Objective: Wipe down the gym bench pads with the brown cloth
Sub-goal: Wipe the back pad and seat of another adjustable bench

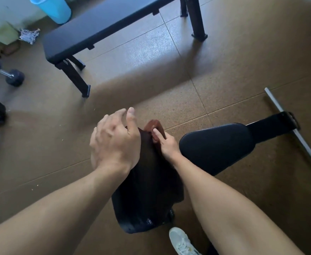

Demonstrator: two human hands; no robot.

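Two hands [114, 142] [166, 144], one brown cloth [154, 128]

Readable text: none anywhere in view.
Flat bench pad [103, 26]: plain dark surface, no lettering or brand mark to read.
Near seat pad [215, 146]: plain black, no label showing.
Bench frame bracket [65, 62]: a small pale mark sits there, too blurred to read.
Blue bin [54, 8]: bare plastic, no print visible.
Dumbbell [5, 72]: heads dark and soft in focus, no weight number can be made out.
White shoe [182, 242]: laces and upper only, no logo legible.
Brown cloth [154, 127]: no tag or print visible.
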